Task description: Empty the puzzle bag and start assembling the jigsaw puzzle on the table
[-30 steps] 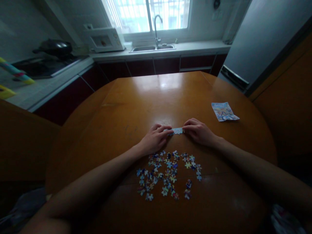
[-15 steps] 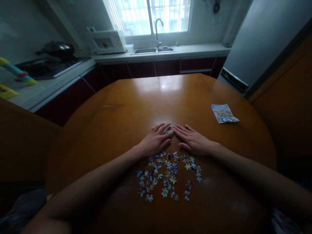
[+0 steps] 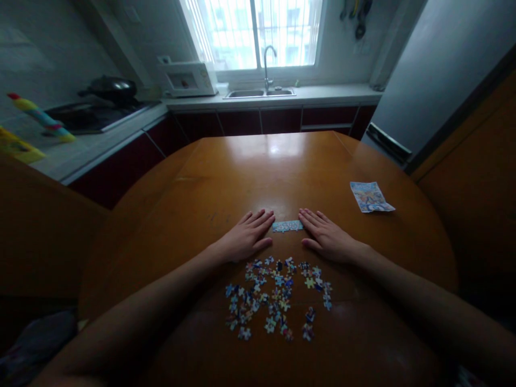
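A short strip of joined jigsaw pieces (image 3: 287, 226) lies flat on the round wooden table (image 3: 226, 177). My left hand (image 3: 244, 237) rests palm down just left of the strip, fingers stretched out, holding nothing. My right hand (image 3: 327, 236) lies flat just right of the strip, fingers also spread. Neither hand covers the strip. Nearer to me, several loose jigsaw pieces (image 3: 278, 295) are scattered in a patch between my forearms.
A printed picture card (image 3: 371, 196) lies at the table's right side. Behind the table runs a kitchen counter with a sink and tap (image 3: 260, 91), a microwave (image 3: 187, 79) and a wok on a hob (image 3: 108, 88). A grey fridge (image 3: 435, 75) stands at the right.
A second ago both hands pinched the strip's ends. They then pressed flat over it, and now they have slid apart to either side, leaving the strip uncovered.
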`<state>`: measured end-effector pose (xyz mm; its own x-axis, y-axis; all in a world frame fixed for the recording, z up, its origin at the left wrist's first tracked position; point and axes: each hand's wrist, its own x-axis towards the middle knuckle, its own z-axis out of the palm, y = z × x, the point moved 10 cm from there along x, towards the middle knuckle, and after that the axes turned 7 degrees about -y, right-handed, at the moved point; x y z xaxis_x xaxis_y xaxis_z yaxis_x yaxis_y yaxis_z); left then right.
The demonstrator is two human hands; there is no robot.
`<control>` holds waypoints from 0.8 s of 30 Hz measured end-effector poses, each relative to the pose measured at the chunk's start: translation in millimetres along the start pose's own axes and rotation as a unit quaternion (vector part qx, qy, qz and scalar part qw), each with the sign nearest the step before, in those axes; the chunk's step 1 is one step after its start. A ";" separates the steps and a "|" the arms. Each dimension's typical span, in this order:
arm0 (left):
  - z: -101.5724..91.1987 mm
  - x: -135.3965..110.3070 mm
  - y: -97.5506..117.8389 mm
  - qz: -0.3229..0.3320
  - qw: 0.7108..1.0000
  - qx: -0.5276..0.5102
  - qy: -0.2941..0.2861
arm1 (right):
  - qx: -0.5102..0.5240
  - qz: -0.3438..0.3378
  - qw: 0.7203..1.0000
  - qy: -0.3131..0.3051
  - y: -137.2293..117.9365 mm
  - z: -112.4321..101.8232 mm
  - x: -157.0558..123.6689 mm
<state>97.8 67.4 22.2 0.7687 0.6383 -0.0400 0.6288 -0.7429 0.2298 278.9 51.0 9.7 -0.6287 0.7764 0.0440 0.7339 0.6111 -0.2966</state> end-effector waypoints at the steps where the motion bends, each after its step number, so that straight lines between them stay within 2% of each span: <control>1: -1.4 -0.3 -4.9 -0.015 1.000 -0.012 -0.004 | 0.009 0.001 1.000 0.002 2.7 -2.0 0.6; 4: -9.1 1.7 -14.9 -0.041 0.998 -0.054 0.008 | 0.039 0.001 0.999 0.023 8.0 -10.5 3.1; 8: -18.9 9.1 -17.5 -0.032 0.993 -0.100 0.051 | 0.083 0.000 0.994 0.070 7.9 -20.6 8.1; 14: -18.1 20.6 -25.3 -0.040 0.982 -0.164 0.087 | 0.119 0.012 0.986 0.115 9.4 -24.0 17.4; 24: -19.3 26.6 -41.7 -0.051 0.974 -0.152 0.158 | 0.097 0.019 0.985 0.139 15.8 -27.8 31.1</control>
<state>89.7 119.2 30.3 0.5987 0.7721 0.2131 0.5994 -0.6084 0.5201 278.1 89.1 32.9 -0.4874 0.8264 0.2821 0.6752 0.5615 -0.4783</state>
